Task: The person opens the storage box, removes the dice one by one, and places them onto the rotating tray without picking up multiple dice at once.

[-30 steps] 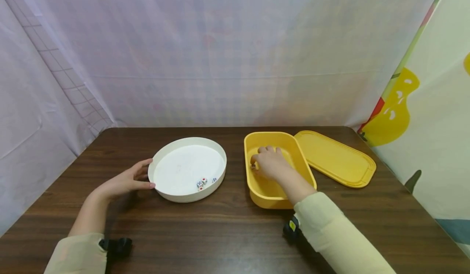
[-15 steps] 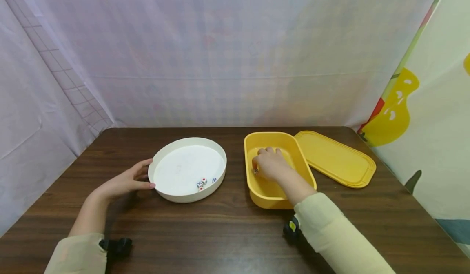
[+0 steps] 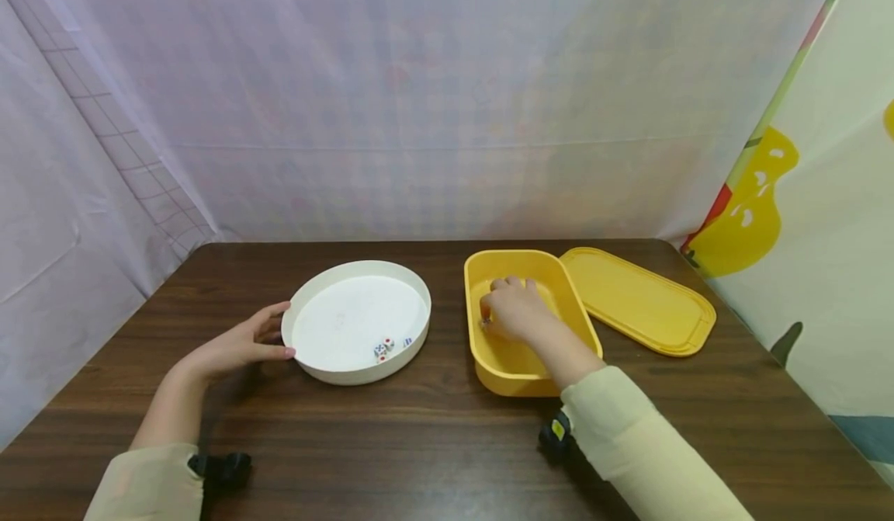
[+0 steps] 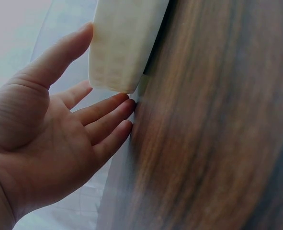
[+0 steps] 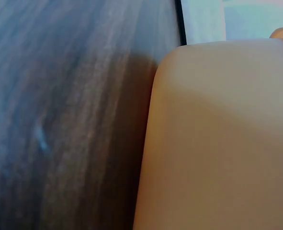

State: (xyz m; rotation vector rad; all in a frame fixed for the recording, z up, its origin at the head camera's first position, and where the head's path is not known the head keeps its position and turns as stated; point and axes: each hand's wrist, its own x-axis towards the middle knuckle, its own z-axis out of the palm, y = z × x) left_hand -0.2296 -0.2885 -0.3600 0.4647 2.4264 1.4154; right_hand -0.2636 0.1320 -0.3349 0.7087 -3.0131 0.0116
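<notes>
My left hand (image 3: 236, 344) touches the left side of a round white tray (image 3: 356, 377) with thumb and fingertips, its fingers fairly straight. In the left wrist view the fingertips lie right at the wall of the white tray (image 4: 124, 43). Several small white dice (image 3: 382, 348) with red and blue dots lie at the tray's near right. My right hand (image 3: 517, 311) reaches down into a yellow box (image 3: 513, 387), fingers curled, a die (image 3: 485, 322) at its fingertips. The thumb is hidden. In the right wrist view the yellow box's outer wall (image 5: 218, 143) hides most of the hand.
A flat yellow lid (image 3: 639, 301) lies on the dark wooden table (image 3: 391, 459), behind and right of the box. White cloth (image 3: 447, 117) hangs behind the table, and a printed cloth (image 3: 824, 272) hangs at the right.
The right hand's fingers have shifted slightly inside the yellow box, and the die at the fingertips has moved a little nearer and to the right. The left hand and the tray stay put.
</notes>
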